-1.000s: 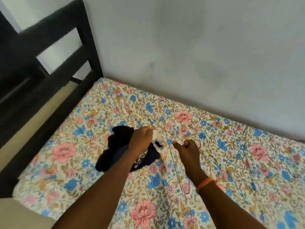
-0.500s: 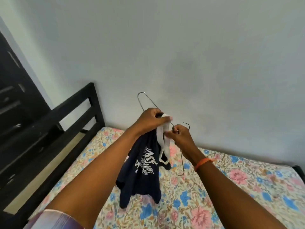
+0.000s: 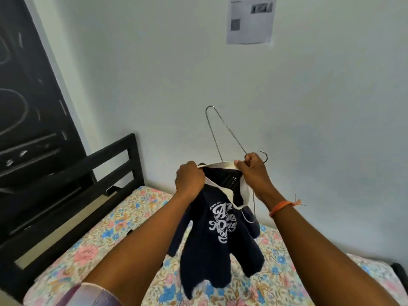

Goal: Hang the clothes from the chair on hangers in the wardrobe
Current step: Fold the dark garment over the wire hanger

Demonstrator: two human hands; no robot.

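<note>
Both hands are holding a navy shirt (image 3: 216, 235) up above the floral bed (image 3: 92, 246). The left hand (image 3: 189, 180) is gripping its white collar, while the right hand (image 3: 254, 173) is pinching the collar and, seemingly, the wire hanger (image 3: 223, 131) too

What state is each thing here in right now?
Shirt: hanging in the air above the bed, white collar stretched open between both hands.
Hanger: lifted, tilted, not yet through the collar.
Left hand: grips the collar.
Right hand: pinches the collar and holds the hanger.
Bed: covered by a floral sheet.
</note>
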